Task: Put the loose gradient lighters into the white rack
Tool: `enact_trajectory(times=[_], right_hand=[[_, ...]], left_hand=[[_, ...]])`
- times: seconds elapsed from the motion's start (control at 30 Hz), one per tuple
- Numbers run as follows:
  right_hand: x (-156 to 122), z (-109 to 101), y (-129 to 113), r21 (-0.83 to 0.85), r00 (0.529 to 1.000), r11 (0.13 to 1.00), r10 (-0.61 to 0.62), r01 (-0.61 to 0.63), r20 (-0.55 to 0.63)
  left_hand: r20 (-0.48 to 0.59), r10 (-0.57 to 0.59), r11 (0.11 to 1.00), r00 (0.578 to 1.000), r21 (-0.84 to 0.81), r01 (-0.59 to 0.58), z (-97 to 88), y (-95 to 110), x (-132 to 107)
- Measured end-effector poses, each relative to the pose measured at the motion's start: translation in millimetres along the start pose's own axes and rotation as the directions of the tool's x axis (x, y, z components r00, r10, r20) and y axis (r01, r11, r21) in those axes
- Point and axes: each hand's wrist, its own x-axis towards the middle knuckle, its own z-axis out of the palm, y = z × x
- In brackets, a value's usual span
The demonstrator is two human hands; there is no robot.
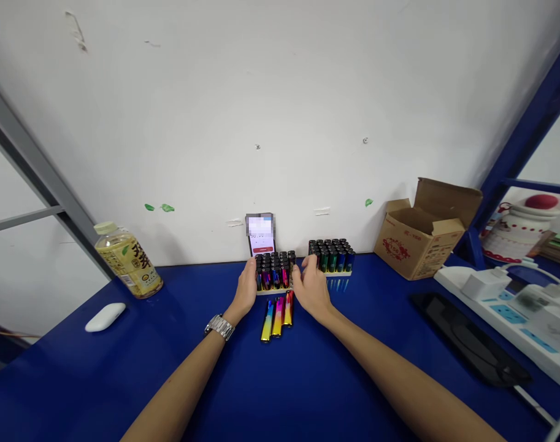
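A pale tray (274,291) holds several rows of upright lighters (274,272) with black tops and shiny coloured bodies. My left hand (245,291) is closed against the tray's left end, its fingers partly hidden behind the lighters; a metal watch (219,327) is on that wrist. At the right end, my right hand (313,291) also grips the tray, thumb toward me and fingers bent. Just in front of the tray lie three loose lighters (278,317), shading from yellow to blue, pink and red. Behind my right hand, a second tray of lighters (333,255) stands by the wall.
A phone (262,236) with a lit screen leans on the wall behind the tray. To the left are a drink bottle (129,261) and a white case (105,317). On the right stand an open cardboard box (411,245), a black phone (468,337) and a power strip (514,319).
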Motion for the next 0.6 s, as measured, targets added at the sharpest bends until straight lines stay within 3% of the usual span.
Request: enact_trajectory(times=[0.13,0.23,0.43,0.6], right_hand=[[-10,-6,-8,-0.168,0.974,0.976,-0.102,0.137,0.201],[-15,-10,-16,-0.289,0.934,0.941,-0.068,0.177,0.351],[-11,-14,-28,-0.351,0.900,0.934,0.095,0.067,0.425],[-6,-17,-28,-0.296,0.832,0.937,0.010,0.185,0.555]], left_hand=[[0.002,0.002,1.000,1.000,0.016,-0.002,-0.5,0,0],[0.000,0.007,1.000,1.000,0.030,-0.007,-0.4,0,1],[0.004,0.017,0.999,1.000,0.052,-0.017,0.6,2,0],[0.001,0.021,0.998,1.000,0.063,-0.021,0.7,4,-1]])
